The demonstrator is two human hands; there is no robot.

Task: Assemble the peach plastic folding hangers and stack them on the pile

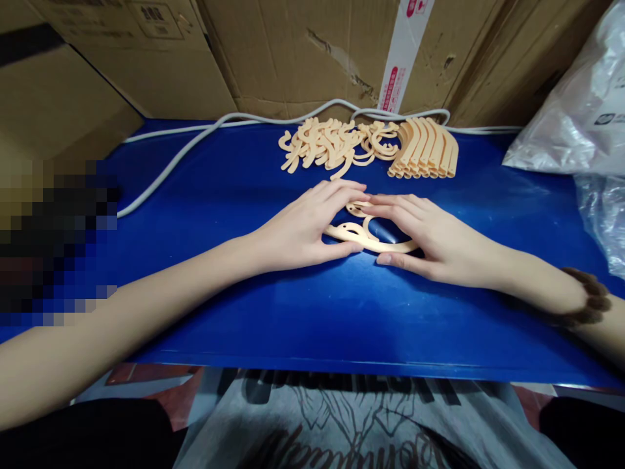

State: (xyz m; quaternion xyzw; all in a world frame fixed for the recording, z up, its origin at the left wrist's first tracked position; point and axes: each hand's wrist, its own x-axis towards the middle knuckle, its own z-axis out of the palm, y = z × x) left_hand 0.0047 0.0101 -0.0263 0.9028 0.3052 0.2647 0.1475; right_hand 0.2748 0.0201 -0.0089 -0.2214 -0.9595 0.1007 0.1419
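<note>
Curved cream plastic hanger parts point(375, 245) lie on the blue tabletop point(312, 319) between my two hands. A long bowed arm runs along the near side, with rounded, holed pieces behind it. My left hand point(305, 228) is curled over the left end, its thumb at the near edge and its fingertips at the far side. From the right, my right hand point(434, 241) cups the other end, thumb in front and fingers on the far pieces. The fingertips of both hands nearly meet at the back. My fingers hide both ends of the parts.
Behind my hands lie a loose pile of small curved cream pieces point(322, 143), several hook-shaped pieces point(383, 142) and a neat stack of curved arms point(427, 150). A white cable point(180, 153) runs along the back, before cardboard boxes point(303, 58). Plastic bags point(571, 111) stand at right.
</note>
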